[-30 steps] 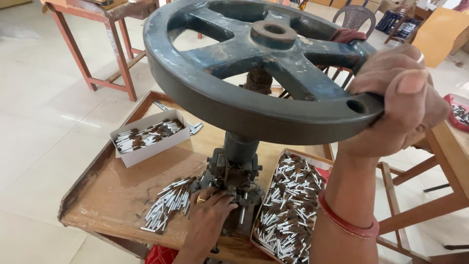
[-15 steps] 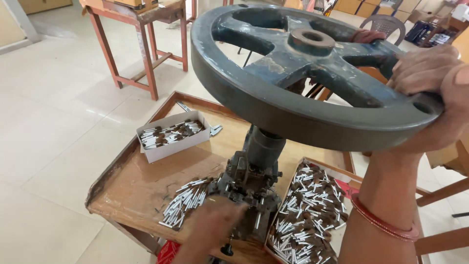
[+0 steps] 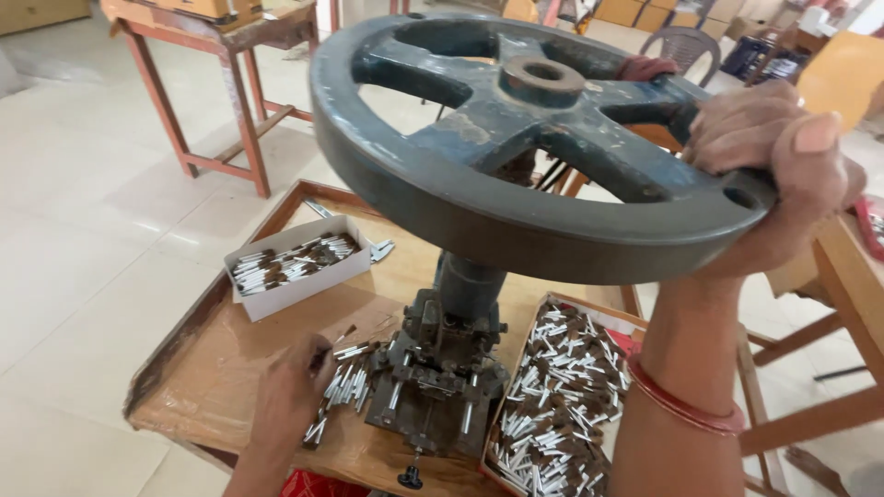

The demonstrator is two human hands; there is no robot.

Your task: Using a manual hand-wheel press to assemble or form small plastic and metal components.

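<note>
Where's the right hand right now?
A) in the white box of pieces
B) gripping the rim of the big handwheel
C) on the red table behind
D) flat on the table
B: the right hand is wrapped over the rim of the dark handwheel, while the left hand is down at the loose pieces by the press base.

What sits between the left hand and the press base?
Nothing visible. The left hand rests on the loose pile of small metal pieces just left of the press base; only those pieces lie between. The handwheel is overhead, held by the right hand.
</note>
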